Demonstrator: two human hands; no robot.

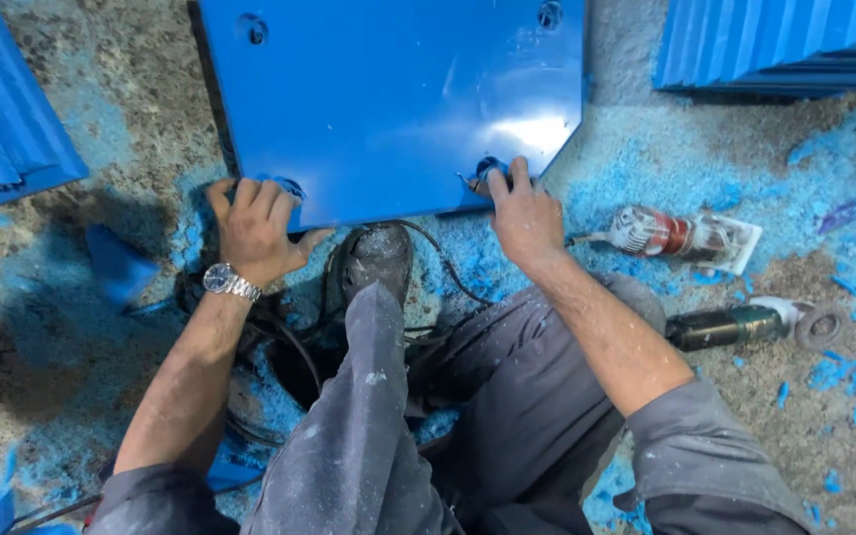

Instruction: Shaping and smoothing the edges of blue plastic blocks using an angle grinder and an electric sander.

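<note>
A large glossy blue panel [388, 99] lies flat on the floor ahead of me, with round holes near its corners. My left hand [255, 228], with a metal wristwatch, grips the panel's near left edge, fingers curled over it. My right hand [519, 213] rests on the near right corner, fingers pinched on a small tool or bit at a hole there. What it pinches is too small to name. My shoe [376, 260] sits just under the panel's near edge between both hands.
A red and white power tool [676, 238] and a dark green grinder [735, 325] lie on the floor at right. Black cables [289, 347] coil under my legs. Stacked blue ribbed panels sit at far left [2, 119] and top right [775, 45]. Blue shavings cover the concrete.
</note>
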